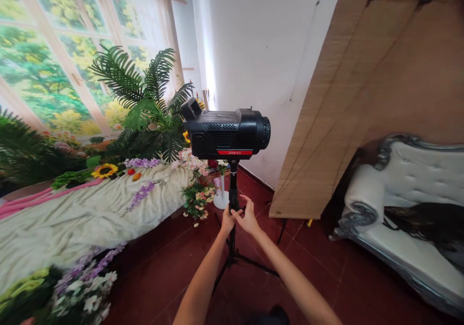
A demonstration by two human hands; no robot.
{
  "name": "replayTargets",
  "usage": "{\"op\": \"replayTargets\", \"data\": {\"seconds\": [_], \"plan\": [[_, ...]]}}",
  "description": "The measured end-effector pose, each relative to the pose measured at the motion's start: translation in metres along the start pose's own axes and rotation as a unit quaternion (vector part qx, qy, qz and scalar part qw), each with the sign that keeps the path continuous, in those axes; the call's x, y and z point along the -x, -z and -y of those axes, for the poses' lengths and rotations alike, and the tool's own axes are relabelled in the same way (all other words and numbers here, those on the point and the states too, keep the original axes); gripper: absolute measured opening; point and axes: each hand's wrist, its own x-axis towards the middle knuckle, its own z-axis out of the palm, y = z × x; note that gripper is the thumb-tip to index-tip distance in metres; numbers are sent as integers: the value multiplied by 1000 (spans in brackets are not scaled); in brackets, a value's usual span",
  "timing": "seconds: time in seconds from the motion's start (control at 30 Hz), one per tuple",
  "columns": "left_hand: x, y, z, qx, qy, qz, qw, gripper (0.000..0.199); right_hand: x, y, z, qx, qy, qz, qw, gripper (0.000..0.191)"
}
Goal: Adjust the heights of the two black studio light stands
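A black studio light (pixel 226 134) with a red label reading ZHEYU sits atop a black light stand (pixel 233 189), its round front facing right. Below the lamp, my left hand (pixel 227 221) is closed round the stand's pole. My right hand (pixel 248 217) is at the pole's collar from the right, thumb and fingers on what looks like a tightening knob; the knob is mostly hidden by the fingers. The stand's legs spread out on the floor beneath my forearms.
At left, a bed-like surface with a cream blanket (pixel 145 209) bears artificial flowers, beside a palm plant (pixel 145 97) and a window backdrop (pixel 54 49). A hanging bamboo blind (pixel 322 112) and a white tufted sofa (pixel 406 180) stand at right. Dark red tiles (pixel 308 267) cover the floor.
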Motion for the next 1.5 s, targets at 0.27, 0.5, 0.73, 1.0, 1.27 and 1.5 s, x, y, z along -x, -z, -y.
{"op": "replayTargets", "data": {"seconds": [0.27,0.5,0.73,1.0,1.27,1.5], "plan": [[-1,0,2,-50,-21,11,998,42,42,8,-37,-65,-133,-32,988,38],[1,1,0,-54,-14,19,998,46,40,5,-28,-52,-143,-12,988,35],[1,4,3,-68,-28,22,997,42,35,0,-34,-7,-109,5,994,38],[2,2,2,-75,-28,10,997,39,23,4,-29,-64,-153,13,986,43],[4,0,-5,-63,-5,-2,998,38,5,0,-21,-366,-432,87,819,38],[7,0,-11,-50,-9,-6,999,40,-9,16,-13,-525,-552,170,625,27]]}}
